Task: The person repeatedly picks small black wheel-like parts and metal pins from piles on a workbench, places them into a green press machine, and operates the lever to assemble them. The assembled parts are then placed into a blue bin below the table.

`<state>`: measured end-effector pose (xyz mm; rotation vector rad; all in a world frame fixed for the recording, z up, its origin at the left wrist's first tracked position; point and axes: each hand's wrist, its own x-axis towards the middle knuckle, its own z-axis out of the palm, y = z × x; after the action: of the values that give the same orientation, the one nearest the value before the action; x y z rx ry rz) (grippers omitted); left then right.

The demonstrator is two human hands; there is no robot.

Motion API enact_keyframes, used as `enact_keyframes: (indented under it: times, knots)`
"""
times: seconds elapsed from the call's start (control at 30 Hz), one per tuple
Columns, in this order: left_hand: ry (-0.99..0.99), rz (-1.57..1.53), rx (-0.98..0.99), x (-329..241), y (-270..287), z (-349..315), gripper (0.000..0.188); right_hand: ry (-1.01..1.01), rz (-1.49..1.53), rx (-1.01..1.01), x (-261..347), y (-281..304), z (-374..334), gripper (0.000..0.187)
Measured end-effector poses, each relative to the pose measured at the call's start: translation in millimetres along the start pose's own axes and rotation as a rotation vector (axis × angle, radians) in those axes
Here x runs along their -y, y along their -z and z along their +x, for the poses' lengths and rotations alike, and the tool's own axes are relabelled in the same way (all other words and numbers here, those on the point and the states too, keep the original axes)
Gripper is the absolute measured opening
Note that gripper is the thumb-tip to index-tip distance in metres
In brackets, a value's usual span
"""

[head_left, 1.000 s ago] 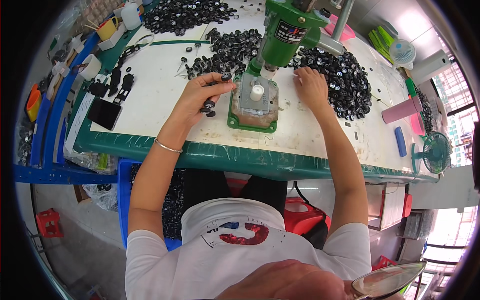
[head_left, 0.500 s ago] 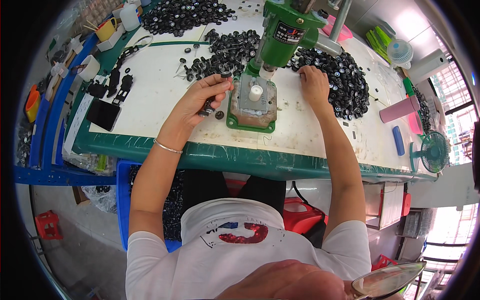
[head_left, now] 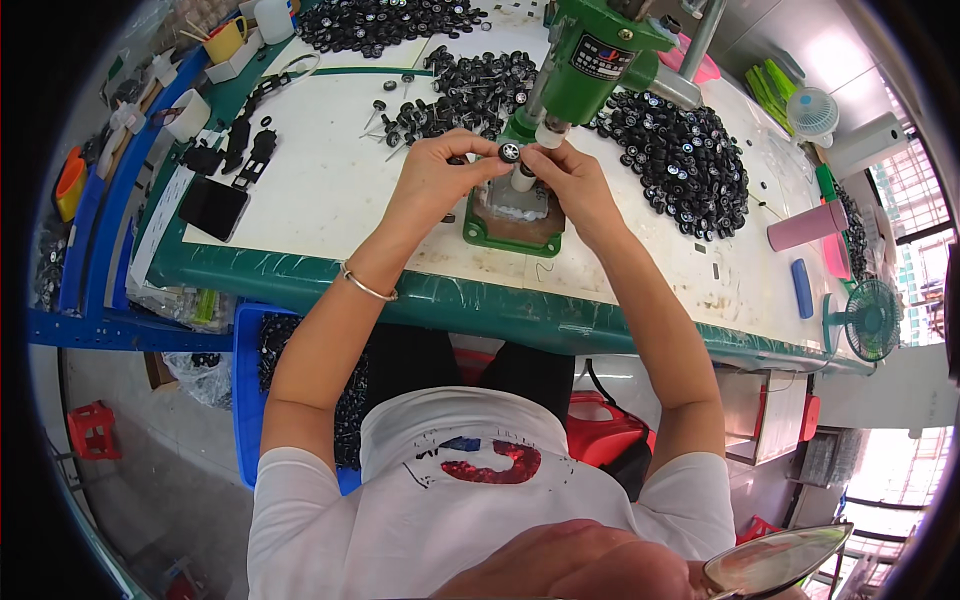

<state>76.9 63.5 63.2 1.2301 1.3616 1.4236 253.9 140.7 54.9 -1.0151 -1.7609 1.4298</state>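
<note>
Both my hands meet in front of the green press (head_left: 590, 75), above its metal base. A small black toy wheel with a silver hub (head_left: 509, 152) is pinched at the fingertips of my left hand (head_left: 440, 178). More black shows beneath those fingers, partly hidden. My right hand (head_left: 582, 190) is closed in a pinch just right of that wheel; whatever it holds is hidden by its fingers. Below the fingertips stands the white post (head_left: 522, 180) of the press base (head_left: 512, 230), directly under the press's pale ram tip (head_left: 550, 136).
Loose wheels (head_left: 685, 165) are heaped right of the press. Wheels on metal axles (head_left: 465, 95) lie left of it, with another dark heap (head_left: 385, 25) behind. A phone (head_left: 213, 208), pink cylinder (head_left: 806, 226) and small green fan (head_left: 870, 320) sit toward the sides.
My right hand has left the right-hand wheel heap and come to the press. My left hand has moved right with its wheel, so both hands now meet. The view has shifted slightly.
</note>
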Motion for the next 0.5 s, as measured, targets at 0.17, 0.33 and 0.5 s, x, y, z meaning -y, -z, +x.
enact_keyframes:
  times: [0.17,0.33,0.5]
  knots:
    - [-0.036,-0.037,-0.003,-1,-5,1,0.017,0.048,0.076,-0.096,-8,-5,-2,0.033]
    - [-0.076,-0.038,0.028,0,-14,8,0.017,0.096,0.285,-0.203,11,18,2,0.035]
    - [0.016,0.012,0.069,-18,-25,10,0.017,0.184,0.379,-0.333,46,77,11,0.032]
